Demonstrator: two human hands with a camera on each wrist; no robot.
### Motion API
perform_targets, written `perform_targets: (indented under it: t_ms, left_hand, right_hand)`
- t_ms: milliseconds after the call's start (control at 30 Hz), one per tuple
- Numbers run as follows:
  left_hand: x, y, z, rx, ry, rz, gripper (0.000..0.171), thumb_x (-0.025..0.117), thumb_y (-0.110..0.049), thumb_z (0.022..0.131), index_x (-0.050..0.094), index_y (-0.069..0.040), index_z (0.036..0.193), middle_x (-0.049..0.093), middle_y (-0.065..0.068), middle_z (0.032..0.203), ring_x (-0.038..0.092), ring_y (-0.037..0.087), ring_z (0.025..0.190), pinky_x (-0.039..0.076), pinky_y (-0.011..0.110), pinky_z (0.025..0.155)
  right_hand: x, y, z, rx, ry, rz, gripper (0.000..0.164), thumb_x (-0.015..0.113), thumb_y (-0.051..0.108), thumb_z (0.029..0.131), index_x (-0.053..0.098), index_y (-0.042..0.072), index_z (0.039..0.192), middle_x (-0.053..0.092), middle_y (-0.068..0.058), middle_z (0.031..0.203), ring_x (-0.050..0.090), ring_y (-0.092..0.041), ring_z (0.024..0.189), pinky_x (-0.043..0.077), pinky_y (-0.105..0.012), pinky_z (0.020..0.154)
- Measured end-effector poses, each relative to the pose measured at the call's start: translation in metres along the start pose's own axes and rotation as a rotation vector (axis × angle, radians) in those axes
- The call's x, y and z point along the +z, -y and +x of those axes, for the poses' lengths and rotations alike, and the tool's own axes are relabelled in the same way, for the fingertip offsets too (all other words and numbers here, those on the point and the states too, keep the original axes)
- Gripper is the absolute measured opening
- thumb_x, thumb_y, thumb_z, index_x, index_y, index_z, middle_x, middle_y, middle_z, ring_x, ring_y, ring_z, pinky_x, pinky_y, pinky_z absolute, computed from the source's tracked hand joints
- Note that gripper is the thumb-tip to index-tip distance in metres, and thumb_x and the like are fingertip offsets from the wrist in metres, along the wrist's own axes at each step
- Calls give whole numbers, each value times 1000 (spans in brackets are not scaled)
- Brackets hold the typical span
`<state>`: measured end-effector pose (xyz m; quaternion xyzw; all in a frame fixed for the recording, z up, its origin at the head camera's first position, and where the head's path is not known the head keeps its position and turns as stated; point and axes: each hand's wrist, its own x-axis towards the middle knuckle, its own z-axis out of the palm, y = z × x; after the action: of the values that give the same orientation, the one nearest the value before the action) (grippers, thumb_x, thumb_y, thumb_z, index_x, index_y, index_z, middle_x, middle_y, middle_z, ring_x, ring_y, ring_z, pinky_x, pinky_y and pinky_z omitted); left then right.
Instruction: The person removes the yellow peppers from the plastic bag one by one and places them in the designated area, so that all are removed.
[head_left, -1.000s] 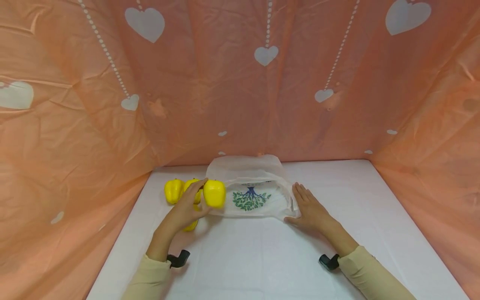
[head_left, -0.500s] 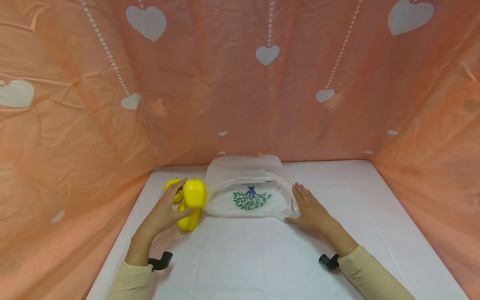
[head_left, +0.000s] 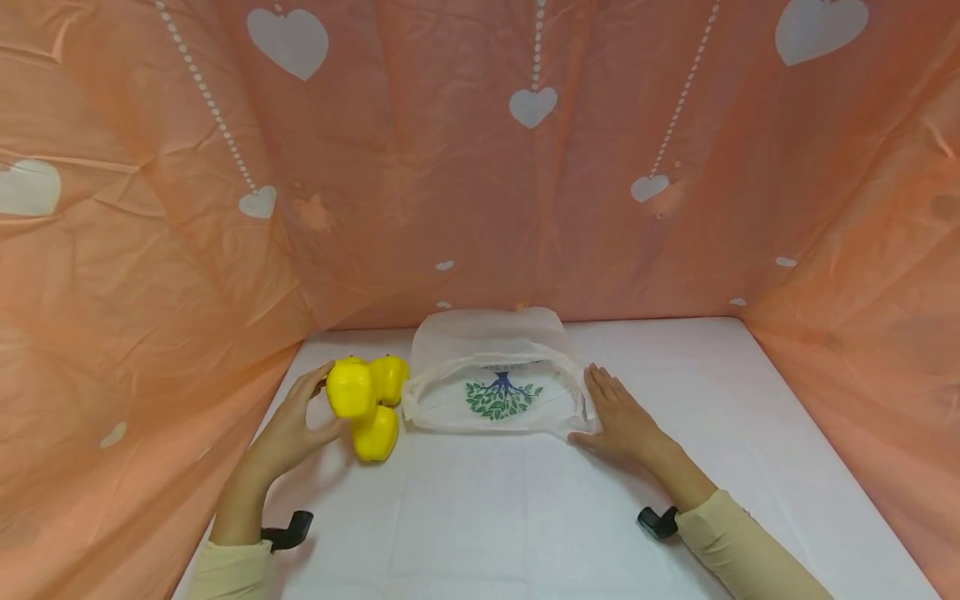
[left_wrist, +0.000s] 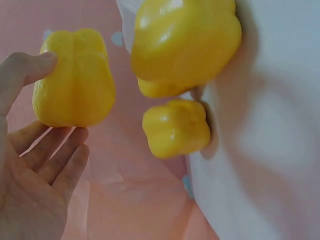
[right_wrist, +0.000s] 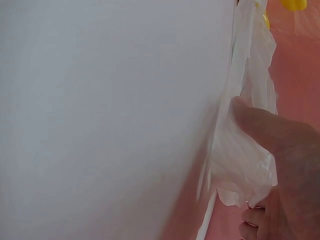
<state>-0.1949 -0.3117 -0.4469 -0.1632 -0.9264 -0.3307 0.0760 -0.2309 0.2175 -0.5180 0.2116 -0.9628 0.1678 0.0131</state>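
A yellow bell pepper [head_left: 349, 388] is held by my left hand [head_left: 288, 429], raised off the table at the left. The left wrist view shows the thumb on one side of this bell pepper [left_wrist: 75, 80] and the fingertips under the other. More yellow bell peppers stand nearby: one in front [head_left: 375, 435], one beside the bag [head_left: 388, 380], and a small-looking one [left_wrist: 176, 128] mostly hidden in the head view. A thin white bag [head_left: 435, 408] with a printed tree lies mouth toward me. My right hand [head_left: 621, 421] rests with straight fingers against its right edge.
The white tablecloth [head_left: 480, 517] covers the table. Orange sheeting with white hearts [head_left: 465, 208] rises behind it and along both sides. Dark wrist cameras [head_left: 288, 531] sit on both wrists.
My left hand has carried the bell pepper leftward, away from the bag, to above the left end of the group. My right hand has stayed at the bag's edge.
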Motion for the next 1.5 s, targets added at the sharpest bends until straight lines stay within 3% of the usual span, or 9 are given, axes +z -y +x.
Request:
perform_targets:
  t_ms: [167, 267, 300, 400, 500, 767, 900, 1333, 1500]
  left_hand:
    - [-8, 5, -7, 25, -37, 9, 90, 83, -2, 89, 32, 4, 162, 40, 30, 158, 49, 54, 136, 41, 71, 110]
    - [-12, 8, -11, 23, -41, -27, 89, 82, 0, 90, 31, 5, 162, 37, 32, 160, 47, 57, 136, 44, 36, 120]
    - [-13, 10, -12, 17, -37, -44, 89, 81, 0, 90, 30, 4, 163, 36, 32, 160, 46, 58, 137, 43, 35, 121]
    - [-16, 14, -14, -22, -16, -63, 90, 81, -2, 92, 27, 4, 164, 33, 34, 163, 43, 60, 139, 41, 39, 123]
    - [-19, 19, -18, -72, 13, -73, 90, 81, -5, 93, 25, 4, 164, 31, 34, 164, 40, 61, 141, 35, 77, 111]
    - [-21, 32, -29, -136, 81, -87, 89, 79, -11, 96, 24, 3, 164, 27, 35, 165, 38, 64, 141, 34, 79, 112]
    - [-18, 37, -32, -134, 102, -100, 87, 79, -10, 96, 26, 3, 164, 27, 36, 164, 39, 66, 141, 35, 78, 112]
    - [-5, 52, -31, -143, 149, -89, 86, 82, -7, 93, 32, 5, 161, 34, 40, 160, 44, 66, 138, 38, 75, 112]
    - [-2, 54, -29, -179, 175, -84, 86, 82, -10, 94, 31, 3, 162, 32, 39, 162, 41, 66, 141, 36, 74, 114]
  right_hand:
    - [2, -1, 0, -15, -20, -1, 113, 83, 46, 90, 22, -16, 163, 23, -33, 172, 22, -49, 160, 21, -60, 130]
    - [1, -1, 0, -14, -18, -1, 113, 83, 46, 90, 22, -16, 163, 23, -33, 172, 22, -48, 160, 21, -59, 131]
    - [1, -1, 0, -10, -12, -2, 113, 82, 46, 91, 22, -16, 163, 22, -33, 172, 21, -48, 161, 20, -59, 131]
    - [0, -1, 0, -5, -7, -6, 112, 83, 45, 91, 22, -16, 163, 22, -33, 172, 21, -48, 161, 20, -59, 131]
    - [1, -1, 1, -4, -5, -10, 112, 83, 46, 91, 22, -16, 162, 23, -33, 172, 21, -48, 161, 20, -59, 131]
    - [-1, 2, 1, -4, -8, 0, 112, 83, 47, 91, 23, -16, 162, 23, -33, 171, 22, -49, 160, 21, -59, 131]
    - [-2, 3, 1, -2, -6, 6, 113, 82, 47, 91, 23, -16, 162, 24, -34, 171, 22, -49, 160, 22, -60, 130]
    - [-3, 1, 0, 11, 1, 4, 113, 82, 46, 91, 20, -15, 163, 20, -32, 173, 20, -47, 161, 20, -58, 131]
    - [-4, 1, 0, 23, 1, 14, 112, 82, 45, 91, 21, -15, 164, 21, -32, 173, 20, -48, 161, 21, -60, 130]
